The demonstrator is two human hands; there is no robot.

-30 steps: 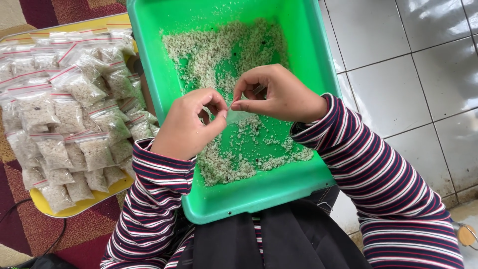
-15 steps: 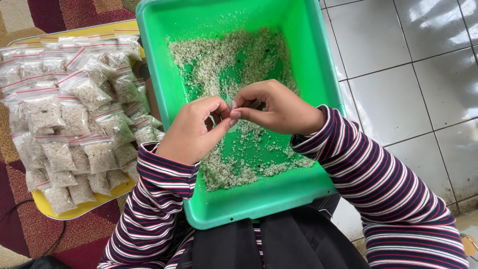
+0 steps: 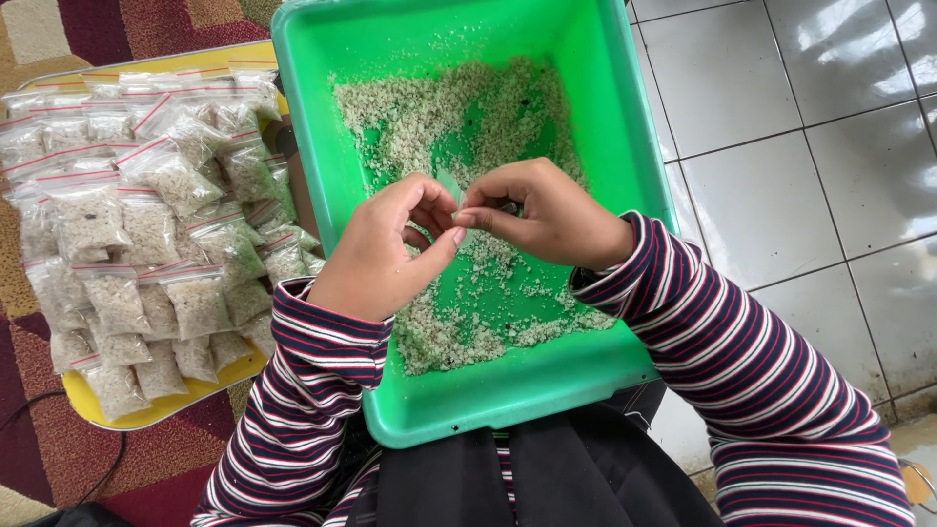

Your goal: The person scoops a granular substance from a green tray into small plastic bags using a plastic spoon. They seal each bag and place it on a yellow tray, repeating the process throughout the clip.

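A green plastic tub rests on my lap with pale grainy material spread over its bottom. Above its middle, my left hand and my right hand meet fingertip to fingertip. Between them they pinch a small clear plastic bag, which is mostly hidden by the fingers. Both arms wear striped sleeves in dark blue, red and white.
A yellow tray to the left holds several small clear zip bags filled with the same grainy stuff, each with a red strip at the top. A patterned rug lies under the tray, white floor tiles on the right.
The hands have stayed together over the tub, fingers working the small bag. The view has shifted slightly, so the tub and the tray sit a little lower in the frame.
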